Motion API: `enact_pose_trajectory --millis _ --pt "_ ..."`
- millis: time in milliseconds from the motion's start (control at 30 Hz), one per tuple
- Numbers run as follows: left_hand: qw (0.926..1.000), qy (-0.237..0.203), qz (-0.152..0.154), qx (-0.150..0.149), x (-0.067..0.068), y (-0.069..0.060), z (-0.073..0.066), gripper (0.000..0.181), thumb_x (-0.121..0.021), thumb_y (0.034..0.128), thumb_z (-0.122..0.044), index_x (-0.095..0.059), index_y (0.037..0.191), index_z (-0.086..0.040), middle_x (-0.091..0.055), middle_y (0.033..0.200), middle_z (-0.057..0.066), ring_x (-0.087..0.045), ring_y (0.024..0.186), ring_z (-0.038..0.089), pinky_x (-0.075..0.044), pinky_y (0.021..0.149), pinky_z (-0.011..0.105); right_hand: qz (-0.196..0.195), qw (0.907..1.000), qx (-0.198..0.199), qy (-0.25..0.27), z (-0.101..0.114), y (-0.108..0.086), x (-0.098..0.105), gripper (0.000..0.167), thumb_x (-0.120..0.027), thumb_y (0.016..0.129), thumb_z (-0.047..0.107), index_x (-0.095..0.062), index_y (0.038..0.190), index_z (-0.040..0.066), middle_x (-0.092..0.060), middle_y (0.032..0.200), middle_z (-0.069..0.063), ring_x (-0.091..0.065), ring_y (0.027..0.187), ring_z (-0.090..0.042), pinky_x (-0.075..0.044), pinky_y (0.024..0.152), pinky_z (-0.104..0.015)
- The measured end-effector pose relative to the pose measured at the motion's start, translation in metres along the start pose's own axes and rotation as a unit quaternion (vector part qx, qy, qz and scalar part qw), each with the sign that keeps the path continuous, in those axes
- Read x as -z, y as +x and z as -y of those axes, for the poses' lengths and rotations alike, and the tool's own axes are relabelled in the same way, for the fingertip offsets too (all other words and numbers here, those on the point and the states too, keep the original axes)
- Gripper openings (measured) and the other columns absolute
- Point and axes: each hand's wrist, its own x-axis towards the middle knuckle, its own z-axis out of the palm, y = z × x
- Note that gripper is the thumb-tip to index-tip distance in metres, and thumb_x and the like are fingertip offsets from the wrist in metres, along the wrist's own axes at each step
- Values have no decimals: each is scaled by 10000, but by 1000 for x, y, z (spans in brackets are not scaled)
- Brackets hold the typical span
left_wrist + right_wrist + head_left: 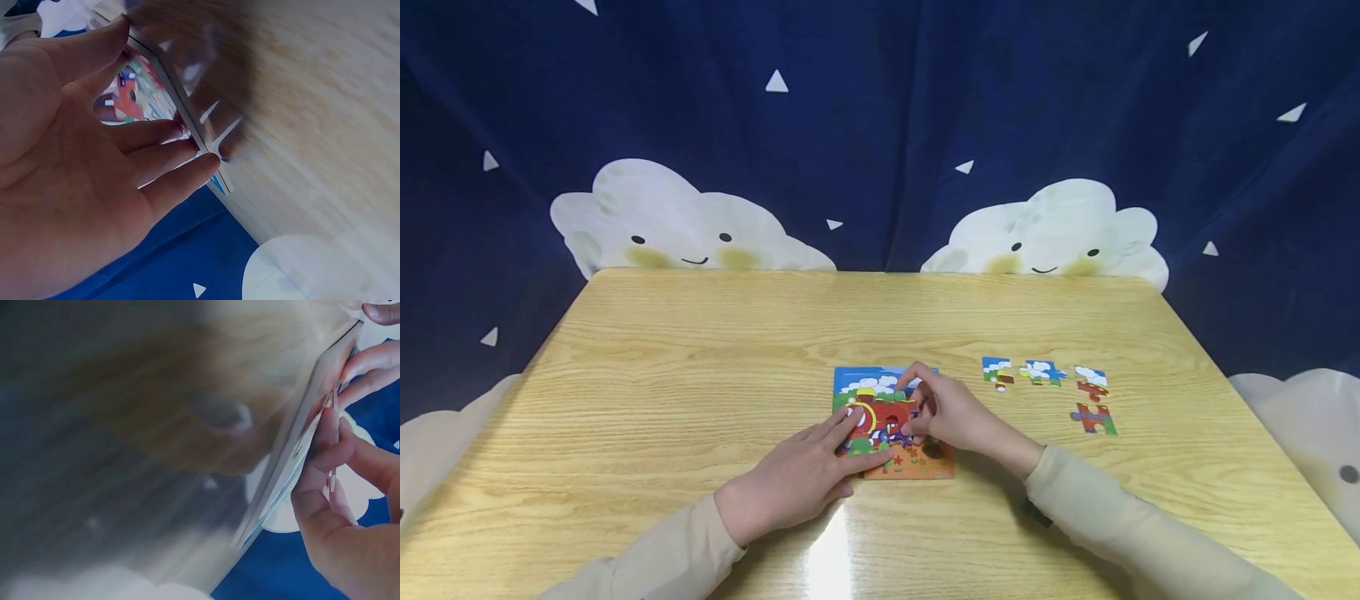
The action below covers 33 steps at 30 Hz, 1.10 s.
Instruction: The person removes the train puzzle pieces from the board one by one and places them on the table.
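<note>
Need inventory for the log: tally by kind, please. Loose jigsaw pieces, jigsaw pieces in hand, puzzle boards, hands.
Loose jigsaw pieces: 4
Held jigsaw piece: 1
Train puzzle board: 1
Hands (left hand, right hand): 2
Total: 8

The left arm [658, 550] and right arm [1127, 512] reached forward and inward. The left hand [801, 475] lay palm down, fingers extended, thumb spread; the right hand [953, 410] bent its fingers, pinching with the thumb.
</note>
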Motion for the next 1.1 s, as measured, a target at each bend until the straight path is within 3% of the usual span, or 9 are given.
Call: enact_pose_trajectory --millis 233,400,633,900,1100 --pt "9998 -153 76 97 1 0 0 489 -618 972 -265 -510 1446 -316 -386 1475 291 -376 1370 405 -431 1020 485 -201 9990 -107 390 -21 -20 24 422 -731 795 -125 -528 1138 15 -495 822 -131 -585 577 -252 -550 541 -339" --pt "9997 -211 102 92 0 0 -1 496 -617 972 -258 -502 1452 -312 -373 1485 289 -360 1379 408 -421 1028 493 -571 9980 -118 -254 -37 -34 42 427 -754 777 -105 -541 1124 22 -518 798 -92 -538 581 -191 -485 515 -274" --pt "9998 -160 50 64 0 0 -1 494 -626 965 -263 -514 1445 -302 -386 1476 290 -370 1373 409 -431 1018 493 -1014 9887 -176 -1087 -53 -53 71 416 -792 770 -41 -545 1098 26 -546 716 -23 -473 602 -136 -398 548 -248" --pt "10000 37 28 21 -1 0 -1 509 -636 961 -274 -503 1450 -317 -397 1474 280 -384 1369 395 -445 1008 475 -1349 9789 -297 -1504 -72 -70 96 450 -862 701 19 -577 1050 24 -535 737 -29 -446 626 -120 -377 546 -240" --pt "9995 292 -49 -74 -2 0 0 511 -646 953 -287 -509 1444 -323 -421 1460 270 -411 1356 381 -464 989 460 -1323 9759 -509 -1658 -79 -79 108 418 -854 697 7 -600 1029 24 -579 793 -54 -504 685 -147 -415 574 -251"
